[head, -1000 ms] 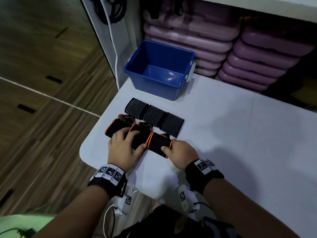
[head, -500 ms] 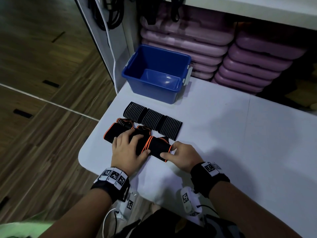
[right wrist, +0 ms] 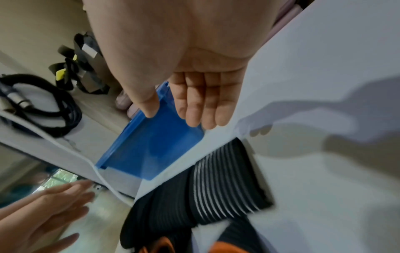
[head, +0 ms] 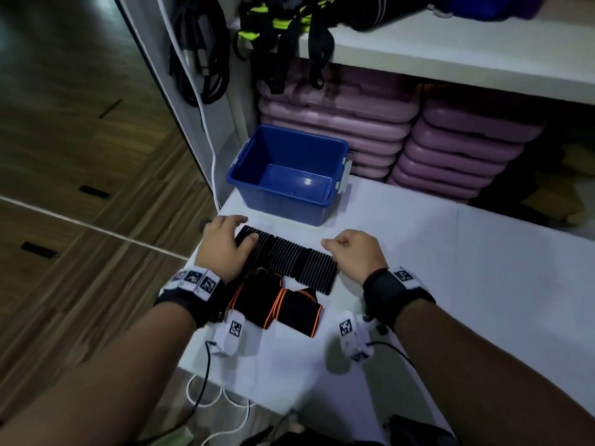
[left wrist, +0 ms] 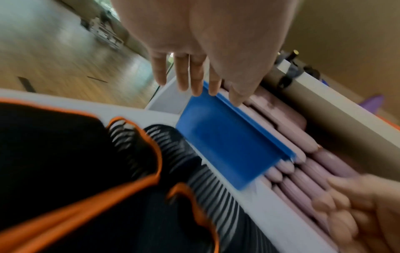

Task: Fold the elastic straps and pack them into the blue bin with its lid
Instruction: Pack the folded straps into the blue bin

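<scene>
Blue bin (head: 283, 201) open, lid (head: 296, 186) inside.

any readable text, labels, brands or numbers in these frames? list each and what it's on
No readable words, brands or numbers.
Black-and-white square marker tags on the left wristband, right wristband and both white wrist camera housings: patterns only, no letters.
Blue plastic bin and black ribbed elastic straps: no print visible.

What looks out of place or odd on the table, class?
Nothing is spilled or damaged. The striped straps and orange-trimmed straps lie folded in neat rows. One oddity: the blue bin stands open, and its lid is not in view.
</scene>
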Motion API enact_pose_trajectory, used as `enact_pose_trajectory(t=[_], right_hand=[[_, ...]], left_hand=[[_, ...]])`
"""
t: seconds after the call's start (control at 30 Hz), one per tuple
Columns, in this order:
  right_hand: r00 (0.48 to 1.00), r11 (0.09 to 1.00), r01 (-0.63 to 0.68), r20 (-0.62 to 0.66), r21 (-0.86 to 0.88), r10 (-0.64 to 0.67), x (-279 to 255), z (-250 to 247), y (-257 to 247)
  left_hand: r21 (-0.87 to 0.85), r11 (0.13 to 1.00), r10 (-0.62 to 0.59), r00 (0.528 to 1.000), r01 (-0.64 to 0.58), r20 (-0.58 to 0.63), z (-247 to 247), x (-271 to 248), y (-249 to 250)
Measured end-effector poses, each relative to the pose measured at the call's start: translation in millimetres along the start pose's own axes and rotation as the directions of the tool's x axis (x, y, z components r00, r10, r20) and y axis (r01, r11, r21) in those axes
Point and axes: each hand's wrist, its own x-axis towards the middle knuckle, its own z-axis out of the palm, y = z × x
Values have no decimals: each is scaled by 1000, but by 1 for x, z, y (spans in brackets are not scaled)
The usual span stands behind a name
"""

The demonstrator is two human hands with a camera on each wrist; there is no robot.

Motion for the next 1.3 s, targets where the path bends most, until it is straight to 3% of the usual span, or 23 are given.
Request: enact_pose_trajectory(t=[0.13,0.33,0.53,0.73,1.03,1.3], right_hand=[[995,995,-69,-63,69,73,40,-6,-29],[980,978,-179,-68,111,187,78,-3,-47],[969,933,-210,-66,293,239,93,6,-35],[954,878,-195,-124,437,274,60,-34,10],[886,824,-176,-278,539,371,-47,-134,101],[904,850,-116,-300,514,305,-173,-178,172]], left_hand=[[-36,987,-155,988,156,18,-24,67,7],[-15,979,-199,975,202,96,-25,124,13],[-58,970,-232,969,237,78,-17,131,22],[-259,941,-178,969,219,171,17,119,31],[-517,829,-49,949,213,312,78,23,135],[-604,749,-22,921,273,389,113,-98,180]])
